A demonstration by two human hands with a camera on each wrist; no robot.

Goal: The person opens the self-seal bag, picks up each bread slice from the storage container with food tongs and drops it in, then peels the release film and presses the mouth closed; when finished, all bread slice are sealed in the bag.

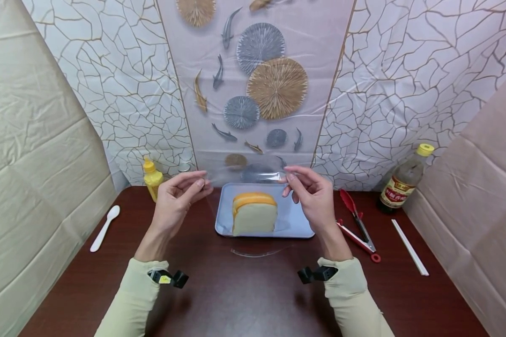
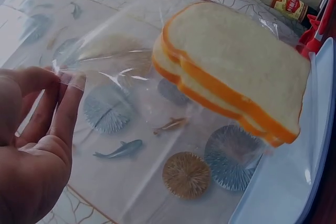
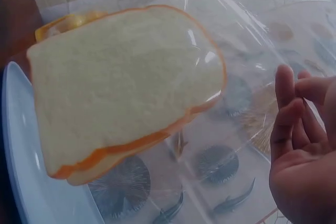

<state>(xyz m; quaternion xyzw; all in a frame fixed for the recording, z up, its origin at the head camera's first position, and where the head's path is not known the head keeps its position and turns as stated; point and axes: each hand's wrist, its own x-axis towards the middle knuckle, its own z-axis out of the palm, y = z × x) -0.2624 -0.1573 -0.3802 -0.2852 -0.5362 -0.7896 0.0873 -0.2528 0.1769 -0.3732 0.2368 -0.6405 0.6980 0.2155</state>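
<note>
Slices of bread (image 1: 255, 217) with orange crusts stand together on a pale blue tray (image 1: 297, 229). Clear plastic film (image 2: 121, 51) spans the space between my hands, and its glare overlaps the bread in the right wrist view. My left hand (image 1: 179, 199) pinches one side of the film between thumb and fingertips, up and left of the tray. On the other side, my right hand (image 1: 314, 199) pinches the film over the tray's right end. A curved lower edge of clear plastic shows in front of the tray.
Left on the brown table (image 1: 253, 299) are a yellow squeeze bottle (image 1: 153, 179) and a white spoon (image 1: 105, 228). To the right lie red-tipped tongs (image 1: 358, 224) and white chopsticks (image 1: 410, 247), with a yellow-capped sauce bottle (image 1: 400, 185) behind. A patterned sheet (image 1: 253, 135) hangs behind the table.
</note>
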